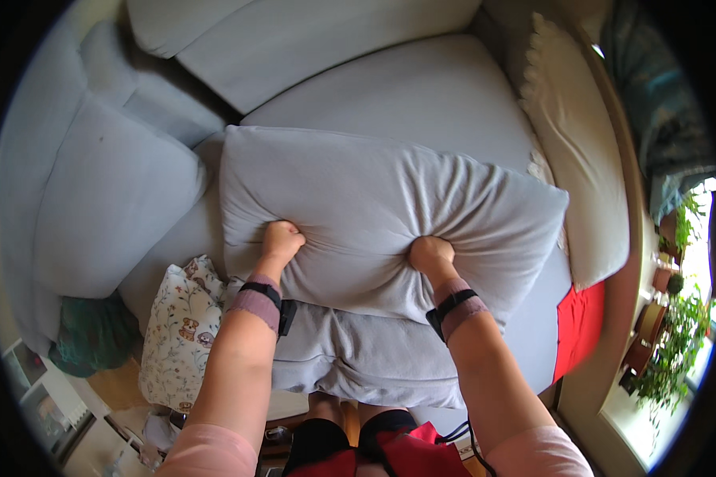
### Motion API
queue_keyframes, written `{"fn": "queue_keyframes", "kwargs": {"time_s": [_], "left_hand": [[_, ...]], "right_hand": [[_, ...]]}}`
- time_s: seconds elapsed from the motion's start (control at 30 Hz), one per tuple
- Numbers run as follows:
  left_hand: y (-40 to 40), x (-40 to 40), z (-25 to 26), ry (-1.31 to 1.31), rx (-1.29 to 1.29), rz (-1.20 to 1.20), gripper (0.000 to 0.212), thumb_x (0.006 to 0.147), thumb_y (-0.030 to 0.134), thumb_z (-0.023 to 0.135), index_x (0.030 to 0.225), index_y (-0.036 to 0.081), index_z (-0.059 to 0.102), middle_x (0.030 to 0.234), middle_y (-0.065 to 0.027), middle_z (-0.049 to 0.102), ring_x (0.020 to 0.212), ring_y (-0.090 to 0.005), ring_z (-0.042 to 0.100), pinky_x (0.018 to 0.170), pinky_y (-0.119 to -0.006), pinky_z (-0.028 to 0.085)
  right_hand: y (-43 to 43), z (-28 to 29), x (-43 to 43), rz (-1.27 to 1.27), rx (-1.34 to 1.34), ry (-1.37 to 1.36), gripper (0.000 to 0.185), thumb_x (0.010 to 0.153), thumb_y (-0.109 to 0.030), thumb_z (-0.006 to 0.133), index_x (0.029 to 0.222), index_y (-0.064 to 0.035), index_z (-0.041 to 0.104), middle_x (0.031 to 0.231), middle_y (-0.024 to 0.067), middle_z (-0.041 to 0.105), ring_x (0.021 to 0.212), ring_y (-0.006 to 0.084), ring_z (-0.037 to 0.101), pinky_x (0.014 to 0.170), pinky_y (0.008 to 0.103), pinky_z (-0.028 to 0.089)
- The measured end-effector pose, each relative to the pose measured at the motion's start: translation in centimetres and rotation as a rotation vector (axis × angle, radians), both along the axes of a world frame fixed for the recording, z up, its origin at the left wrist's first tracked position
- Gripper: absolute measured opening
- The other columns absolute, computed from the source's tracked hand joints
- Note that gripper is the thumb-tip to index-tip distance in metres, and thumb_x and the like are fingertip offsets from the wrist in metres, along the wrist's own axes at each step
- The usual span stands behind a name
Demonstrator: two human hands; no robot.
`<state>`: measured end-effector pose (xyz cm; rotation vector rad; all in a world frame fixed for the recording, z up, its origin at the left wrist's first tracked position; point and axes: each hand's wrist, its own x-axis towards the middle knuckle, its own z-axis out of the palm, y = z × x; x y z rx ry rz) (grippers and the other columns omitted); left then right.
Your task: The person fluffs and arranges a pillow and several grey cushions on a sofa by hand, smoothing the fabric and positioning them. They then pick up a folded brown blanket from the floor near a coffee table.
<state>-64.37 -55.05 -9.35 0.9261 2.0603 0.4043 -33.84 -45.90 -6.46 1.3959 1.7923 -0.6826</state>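
A large grey cushion (346,179) lies across the sofa seat in front of me. My left hand (283,241) is closed on its cover at the left, with creases running out from the fist. Farther right, my right hand (432,253) grips the same cover, and deep folds fan out towards the cushion's right corner. The fingertips of both hands are hidden in the fabric. Below the cushion, nearer my legs, rumpled grey fabric (364,352) hangs over the seat's front edge. Both wrists wear pink bands with black straps.
A grey back cushion (113,197) leans at the left, above a patterned white pillow (179,340) and a dark green bundle (95,334). At the right are a cream pillow (579,161), red cloth (579,328) and potted plants (674,358) by a window.
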Motion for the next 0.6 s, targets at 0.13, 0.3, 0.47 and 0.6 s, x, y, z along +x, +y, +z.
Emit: {"fn": "queue_keyframes", "kwargs": {"time_s": [0.13,0.3,0.47,0.6], "left_hand": [[-1.5,1.6,2.4,0.276,0.065,0.000,0.010,0.063,0.012,0.057,0.061,0.002,0.055,0.060,-0.0192,0.056,0.056,-0.0337,0.056,0.057,-0.040,0.045],[-5.1,1.2,4.5,0.264,0.052,-0.004,0.012,0.068,0.013,0.057,0.066,0.004,0.050,0.061,-0.0151,0.055,0.058,-0.0312,0.054,0.059,-0.038,0.045],[-5.6,2.4,4.2,-0.079,-0.081,0.027,0.033,0.068,0.015,0.061,0.094,0.002,0.045,0.080,-0.0092,0.054,0.076,-0.0207,0.054,0.068,-0.033,0.045],[-6.2,3.2,5.1,-0.089,-0.129,0.027,0.055,0.065,0.017,0.064,0.108,0.001,0.034,0.102,-0.0117,0.043,0.094,-0.0210,0.045,0.082,-0.031,0.040]], "right_hand": [[-2.0,2.3,2.4,-0.035,0.164,0.134,0.026,0.081,-0.023,0.048,0.083,-0.0108,0.071,0.091,0.0108,0.068,0.085,0.0301,0.065,0.073,0.0399,0.052],[-3.1,9.4,10.8,-0.396,0.654,0.490,0.025,0.078,-0.024,0.054,0.068,-0.0050,0.066,0.067,0.0183,0.062,0.062,0.0374,0.061,0.058,0.0455,0.049],[-0.6,5.8,17.2,-0.353,0.559,0.176,0.030,0.081,-0.027,0.048,0.079,-0.0046,0.068,0.079,0.0191,0.065,0.076,0.0361,0.063,0.071,0.0444,0.050],[6.6,12.8,9.3,-0.286,0.438,0.117,0.030,0.079,-0.024,0.050,0.093,-0.0057,0.069,0.092,0.0160,0.066,0.088,0.0321,0.064,0.076,0.0394,0.050]]}}
